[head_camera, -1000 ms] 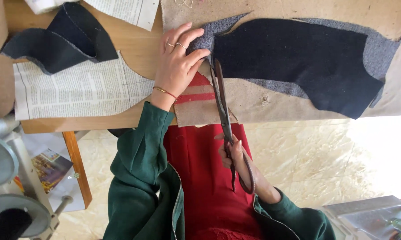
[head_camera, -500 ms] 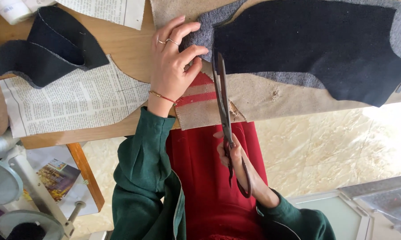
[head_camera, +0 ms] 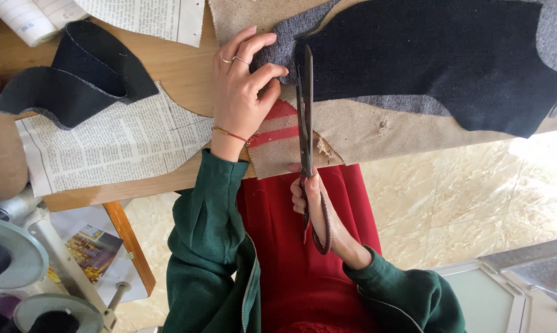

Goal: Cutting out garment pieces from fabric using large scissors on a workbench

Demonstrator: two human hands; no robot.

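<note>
The tailor's shears (head_camera: 305, 117) had been advanced into the grey wool cloth (head_camera: 290, 34), gripped closed-fisted by the right hand (head_camera: 309, 197); the left hand (head_camera: 241, 92), fingers spread, pressed the cloth beside the blades.

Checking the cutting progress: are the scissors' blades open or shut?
Nearly shut: the scissors show both blades lying together, tips at the grey fabric edge.

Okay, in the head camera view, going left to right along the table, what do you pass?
Curled dark fabric piece → newspaper sheet → left hand → scissors in the right hand → large dark fabric panel.
</note>
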